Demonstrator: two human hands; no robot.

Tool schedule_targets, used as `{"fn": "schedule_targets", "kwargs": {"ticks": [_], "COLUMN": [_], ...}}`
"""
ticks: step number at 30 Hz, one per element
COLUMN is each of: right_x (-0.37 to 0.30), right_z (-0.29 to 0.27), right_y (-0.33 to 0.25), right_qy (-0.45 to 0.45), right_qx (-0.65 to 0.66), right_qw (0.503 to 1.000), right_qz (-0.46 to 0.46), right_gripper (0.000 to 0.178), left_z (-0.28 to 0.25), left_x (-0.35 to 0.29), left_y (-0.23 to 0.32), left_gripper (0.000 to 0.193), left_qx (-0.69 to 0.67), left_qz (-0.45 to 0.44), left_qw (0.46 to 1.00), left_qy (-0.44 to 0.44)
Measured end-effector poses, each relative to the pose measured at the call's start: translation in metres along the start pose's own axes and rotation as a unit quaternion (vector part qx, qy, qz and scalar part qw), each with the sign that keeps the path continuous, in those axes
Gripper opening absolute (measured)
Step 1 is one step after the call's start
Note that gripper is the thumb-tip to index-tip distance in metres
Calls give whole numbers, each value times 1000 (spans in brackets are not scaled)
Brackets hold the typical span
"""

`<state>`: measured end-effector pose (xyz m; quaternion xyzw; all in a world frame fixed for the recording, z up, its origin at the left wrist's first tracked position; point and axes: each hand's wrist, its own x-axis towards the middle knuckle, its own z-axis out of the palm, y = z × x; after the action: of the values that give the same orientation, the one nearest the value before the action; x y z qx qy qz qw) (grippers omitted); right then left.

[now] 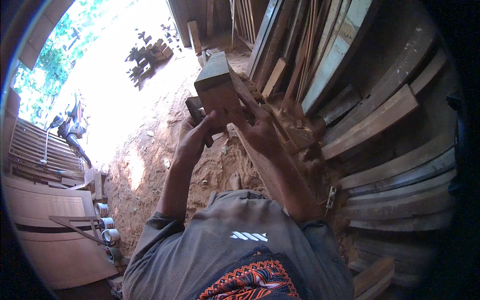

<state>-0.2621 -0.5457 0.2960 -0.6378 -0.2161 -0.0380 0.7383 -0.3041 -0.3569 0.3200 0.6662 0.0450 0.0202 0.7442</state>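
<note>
You hold the wooden block (217,96) up ahead, its near end between your two hands. Your left hand (190,140) closes its fingers around a dark slim piece (193,108), thumb at the block's lower edge; your right hand (257,132) is clamped on the block's right side.

One held wooden block (216,96), four buckets (110,235), one motorbike (74,131) and one bare foot (235,181) are visible.
</note>
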Motion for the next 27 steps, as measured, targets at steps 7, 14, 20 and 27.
{"fn": "schedule_targets", "kwargs": {"ticks": [7, 14, 20, 27], "right_x": [9, 11, 17, 10], "right_z": [-2, -15, -20, -18], "right_y": [3, -8, -4, -13], "right_qy": [-4, 6, 16, 22], "right_qx": [-39, -64, -75, -310], "right_qw": [998, 996, 997, 941], "right_qz": [-58, 59, -5, -136], "right_gripper": [56, 56, 58, 68], "left_z": [7, 18, 23, 14], "left_x": [6, 9, 16, 10], "left_y": [8, 15, 14, -4], "left_gripper": [43, 36, 37, 34], "left_qx": [-2, -23, -44, 0], "left_qz": [3, -9, -7, -58], "left_qw": [1000, 999, 998, 996], "left_qy": [-3, -29, -54, -69]}}
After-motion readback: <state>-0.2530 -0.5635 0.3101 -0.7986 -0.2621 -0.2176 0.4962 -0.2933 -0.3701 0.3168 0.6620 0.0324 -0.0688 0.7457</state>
